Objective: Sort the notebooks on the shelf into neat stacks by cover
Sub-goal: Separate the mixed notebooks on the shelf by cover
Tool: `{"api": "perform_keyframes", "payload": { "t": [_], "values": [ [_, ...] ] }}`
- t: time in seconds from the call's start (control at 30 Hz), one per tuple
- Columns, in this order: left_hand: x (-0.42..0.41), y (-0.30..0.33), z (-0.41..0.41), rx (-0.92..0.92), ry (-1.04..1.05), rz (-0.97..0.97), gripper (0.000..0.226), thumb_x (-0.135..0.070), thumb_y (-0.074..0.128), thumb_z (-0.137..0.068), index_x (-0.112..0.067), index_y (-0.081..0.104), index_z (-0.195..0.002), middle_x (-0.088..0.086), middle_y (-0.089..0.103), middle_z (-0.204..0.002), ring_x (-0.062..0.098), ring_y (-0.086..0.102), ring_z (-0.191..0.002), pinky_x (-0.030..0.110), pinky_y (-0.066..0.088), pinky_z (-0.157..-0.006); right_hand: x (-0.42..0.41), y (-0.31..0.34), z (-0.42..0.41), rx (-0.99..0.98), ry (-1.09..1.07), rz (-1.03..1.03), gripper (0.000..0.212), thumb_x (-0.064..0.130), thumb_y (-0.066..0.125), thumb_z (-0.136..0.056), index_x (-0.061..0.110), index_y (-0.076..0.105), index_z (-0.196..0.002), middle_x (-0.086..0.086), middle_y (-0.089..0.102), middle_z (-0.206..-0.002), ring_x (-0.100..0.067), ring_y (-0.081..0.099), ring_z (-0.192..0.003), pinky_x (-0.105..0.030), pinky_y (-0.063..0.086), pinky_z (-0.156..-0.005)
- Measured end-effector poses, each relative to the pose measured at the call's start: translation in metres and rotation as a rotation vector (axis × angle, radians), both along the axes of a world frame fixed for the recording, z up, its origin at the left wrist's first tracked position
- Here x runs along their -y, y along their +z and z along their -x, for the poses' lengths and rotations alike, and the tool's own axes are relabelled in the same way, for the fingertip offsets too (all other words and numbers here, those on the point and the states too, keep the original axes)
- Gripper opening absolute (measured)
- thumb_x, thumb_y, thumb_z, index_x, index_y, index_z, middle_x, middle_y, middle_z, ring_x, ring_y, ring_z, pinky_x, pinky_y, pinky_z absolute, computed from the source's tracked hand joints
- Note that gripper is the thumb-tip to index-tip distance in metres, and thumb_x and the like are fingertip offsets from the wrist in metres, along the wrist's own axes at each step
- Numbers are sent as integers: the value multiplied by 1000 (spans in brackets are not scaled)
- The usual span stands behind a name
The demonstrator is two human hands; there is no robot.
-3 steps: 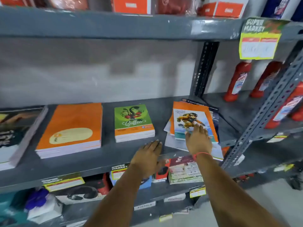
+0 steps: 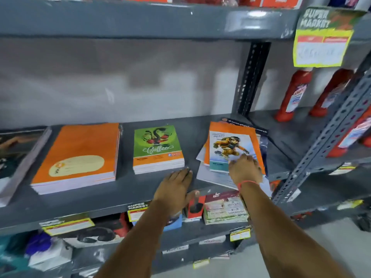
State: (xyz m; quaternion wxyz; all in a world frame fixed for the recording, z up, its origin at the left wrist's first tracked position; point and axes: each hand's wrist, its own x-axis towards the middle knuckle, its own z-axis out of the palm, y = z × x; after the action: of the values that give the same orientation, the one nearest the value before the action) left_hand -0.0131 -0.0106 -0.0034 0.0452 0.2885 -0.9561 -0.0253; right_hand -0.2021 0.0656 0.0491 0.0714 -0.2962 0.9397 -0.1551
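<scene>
On the grey shelf (image 2: 120,189) lie a tall stack of plain orange notebooks (image 2: 80,153), a smaller stack with green "Coffee" covers (image 2: 157,147), and a messy pile at the right topped by a monkey-cover notebook (image 2: 226,149) over an orange one (image 2: 234,127). My right hand (image 2: 244,167) rests flat on the lower part of the monkey cover, fingers spread. My left hand (image 2: 174,189) lies palm down on the bare shelf between the Coffee stack and the messy pile, holding nothing. A dark-covered stack (image 2: 18,153) sits at the far left.
A perforated steel upright (image 2: 329,133) stands just right of the pile, another upright (image 2: 251,77) behind it. Red bottles (image 2: 293,95) fill the neighbouring shelf. A yellow price tag (image 2: 321,43) hangs from the upper shelf. Boxes and notebooks (image 2: 224,209) sit on the shelf below.
</scene>
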Motion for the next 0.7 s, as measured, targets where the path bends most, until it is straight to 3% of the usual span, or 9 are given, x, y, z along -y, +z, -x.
{"api": "perform_keyframes", "payload": {
  "t": [0.1,0.2,0.27,0.33,0.43,0.53,0.63,0.7],
  "values": [
    [5,-4,3,-41,-1,84,69,-54,34,-90,-10,30,-143,9,33,-152,24,34,-138,36,27,-114,7,7,23,92,-28,-32,55,40,43,-90,6,42,-133,-14,42,-140,-34,37,-129,-46,39,-103],
    [1,-2,5,-21,34,74,69,-54,37,-89,-11,32,-142,8,36,-151,23,35,-138,37,25,-115,12,15,37,181,-24,-51,55,45,53,-85,11,50,-127,-14,41,-138,-36,39,-124,-45,40,-99],
    [-2,2,5,-14,33,149,64,-53,51,-80,-10,56,-126,8,61,-131,24,60,-118,38,47,-98,14,19,44,255,-55,-48,58,43,60,-81,11,47,-128,-13,36,-142,-37,35,-126,-47,37,-101],
    [-2,4,5,-36,29,255,60,-54,57,-72,-11,67,-113,5,72,-114,20,69,-101,37,56,-83,16,21,48,312,-81,-57,70,42,65,-78,13,37,-135,-15,30,-145,-38,31,-130,-49,34,-103],
    [-3,3,5,-54,42,245,60,-53,54,-75,-10,64,-116,6,70,-117,23,68,-105,39,54,-87,20,22,56,352,-76,-95,83,40,70,-74,13,27,-140,-19,26,-145,-41,29,-130,-51,34,-102],
    [-1,3,6,-11,40,131,64,-54,45,-82,-10,54,-128,9,61,-130,26,59,-118,40,45,-100,23,20,61,367,-90,-123,90,40,75,-68,13,28,-139,-19,25,-145,-41,29,-130,-50,35,-101],
    [0,1,5,7,22,197,61,-55,48,-79,-11,62,-120,7,68,-120,24,66,-108,39,52,-91,20,22,60,415,-116,-55,82,34,77,-69,10,33,-134,-19,33,-138,-39,36,-123,-46,40,-93],
    [0,2,4,1,24,177,60,-55,48,-79,-12,63,-118,6,70,-118,22,67,-106,38,53,-89,17,21,62,475,-102,28,59,22,73,-75,7,42,-123,-20,47,-127,-34,47,-105,-37,41,-86]
  ]
}}
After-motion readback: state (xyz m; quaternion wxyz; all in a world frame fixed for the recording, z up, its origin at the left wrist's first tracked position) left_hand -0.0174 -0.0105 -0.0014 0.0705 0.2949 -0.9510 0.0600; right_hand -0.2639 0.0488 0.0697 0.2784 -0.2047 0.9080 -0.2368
